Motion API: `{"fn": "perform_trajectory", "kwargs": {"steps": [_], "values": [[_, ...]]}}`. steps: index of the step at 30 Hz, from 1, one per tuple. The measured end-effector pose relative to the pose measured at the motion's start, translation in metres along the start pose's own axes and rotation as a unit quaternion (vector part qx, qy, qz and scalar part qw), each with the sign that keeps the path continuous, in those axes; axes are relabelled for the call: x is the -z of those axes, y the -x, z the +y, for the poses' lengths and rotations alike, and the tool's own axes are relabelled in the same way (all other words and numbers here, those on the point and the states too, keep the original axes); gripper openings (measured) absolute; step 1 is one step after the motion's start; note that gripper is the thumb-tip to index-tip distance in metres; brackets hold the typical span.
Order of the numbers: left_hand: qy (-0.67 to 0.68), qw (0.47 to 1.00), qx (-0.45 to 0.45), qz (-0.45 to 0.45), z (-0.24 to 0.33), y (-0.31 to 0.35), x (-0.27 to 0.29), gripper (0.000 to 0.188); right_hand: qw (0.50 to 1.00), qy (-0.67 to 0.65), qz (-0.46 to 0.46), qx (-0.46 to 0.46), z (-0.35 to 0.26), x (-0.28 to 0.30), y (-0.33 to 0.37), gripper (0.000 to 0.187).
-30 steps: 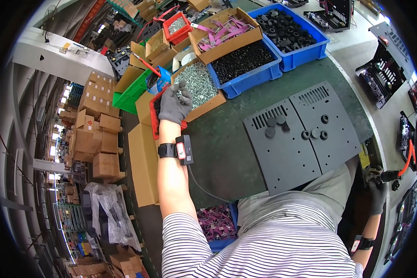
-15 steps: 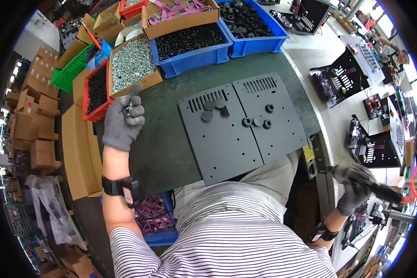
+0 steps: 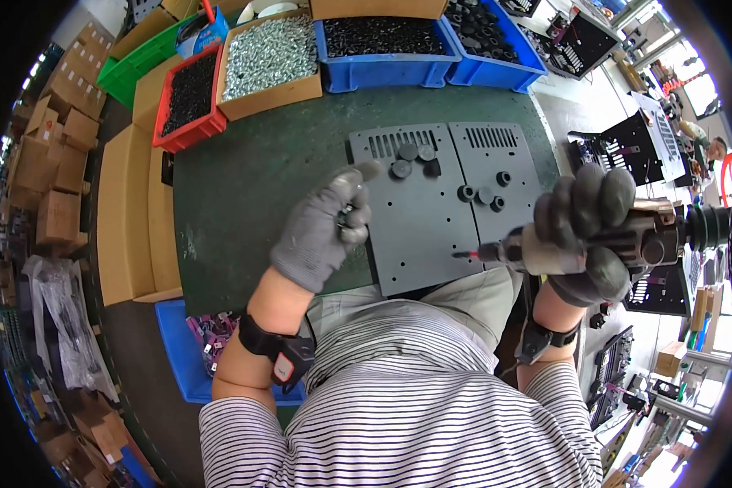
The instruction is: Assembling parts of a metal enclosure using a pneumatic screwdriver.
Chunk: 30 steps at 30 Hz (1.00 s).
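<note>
My left hand [image 3: 313, 236], in a grey glove, is curled at the left edge of the dark grey plate [image 3: 411, 232]. Small silvery screws [image 3: 346, 210] show between its bent fingers. My right hand [image 3: 590, 220], also gloved, wraps round a power screwdriver [image 3: 549, 254]. The tool lies level, its reddish-tipped bit pointing left over the plates. A second slotted plate [image 3: 488, 159] sits against the first on its right. Flat black discs [image 3: 402, 169] rest on the left plate, and ring-shaped black grommets [image 3: 466, 193] on the right one.
Along the bench's [image 3: 252, 195] far side stand a red bin [image 3: 189, 102] of black screws, a carton [image 3: 272, 61] of silvery screws, and blue bins [image 3: 382, 71] of black parts. Open cardboard [image 3: 126, 220] is at left. Assembled black units [image 3: 626, 146] fill the right side; a person is beyond.
My left hand has come from beside the screw carton to the left plate's edge. My right hand has brought the power screwdriver in from the far right, over the plates' right side.
</note>
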<state>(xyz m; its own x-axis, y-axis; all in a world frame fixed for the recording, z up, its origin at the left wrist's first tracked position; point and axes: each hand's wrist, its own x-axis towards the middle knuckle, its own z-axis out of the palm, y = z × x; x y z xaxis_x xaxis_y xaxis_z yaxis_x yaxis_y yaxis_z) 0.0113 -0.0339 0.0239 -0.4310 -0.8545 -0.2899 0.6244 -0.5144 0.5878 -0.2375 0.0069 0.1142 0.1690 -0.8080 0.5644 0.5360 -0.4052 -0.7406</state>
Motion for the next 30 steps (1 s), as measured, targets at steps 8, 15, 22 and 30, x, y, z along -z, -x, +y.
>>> {"fn": "perform_trajectory", "kwargs": {"steps": [8,15,22,30], "values": [[0.197,0.963,0.138,-0.119,-0.029,0.009,0.017,0.030,0.999,0.011,-0.001,0.046,0.039,-0.038,-0.038,0.034],[0.183,0.969,0.127,-0.104,-0.025,0.018,0.010,0.032,0.999,-0.008,-0.010,0.036,0.054,-0.040,-0.039,0.033],[0.176,0.969,0.125,-0.120,-0.029,0.011,0.010,0.034,0.999,-0.031,-0.029,0.035,0.051,-0.033,-0.034,0.033],[0.141,0.969,0.162,-0.125,-0.025,0.005,-0.010,0.035,0.992,0.011,0.084,0.091,0.030,-0.027,-0.025,0.029]]}}
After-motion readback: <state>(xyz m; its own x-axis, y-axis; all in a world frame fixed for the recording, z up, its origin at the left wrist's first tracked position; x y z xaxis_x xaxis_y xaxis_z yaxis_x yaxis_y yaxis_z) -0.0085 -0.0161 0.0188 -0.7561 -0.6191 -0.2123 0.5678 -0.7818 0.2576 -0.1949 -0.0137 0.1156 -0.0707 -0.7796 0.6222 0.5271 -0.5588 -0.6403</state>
